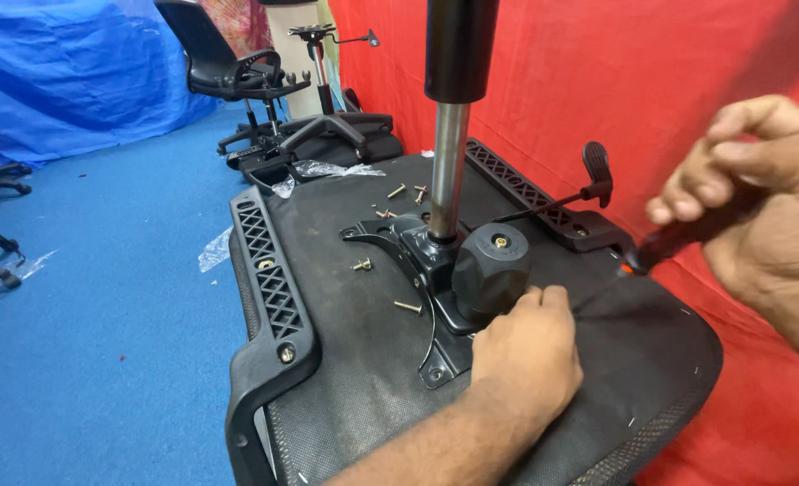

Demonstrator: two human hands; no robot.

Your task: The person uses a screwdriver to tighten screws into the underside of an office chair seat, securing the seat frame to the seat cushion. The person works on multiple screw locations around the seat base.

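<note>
The left hand (523, 353) lay knuckles-up on the chair mechanism plate (435, 270), its fingers (543, 301) curled together and pressed against the base of the black knob (491, 267); whether they pinched anything beneath could not be told. The knob stood just beyond the fingertips, touching them, with one brass screw head at its top centre. The right hand (759, 193) hovered above the seat's right edge, fingers closed around the dark handle of a screwdriver (678, 241), whose orange collar showed just below the thumb.

One gas lift cylinder (449, 162) rose upright from the plate, just behind the knob. One lever with a black paddle (597, 166) extended toward the red cloth (597, 81). About six loose brass screws (407, 307) lay on the upturned seat underside (354, 360): two left of the plate, the rest near the far edge. Two black armrest brackets (269, 279) flanked the seat, one on each side.

Further out, on the blue carpet (102, 315), stood one office chair (228, 72) and one chair base
</note>
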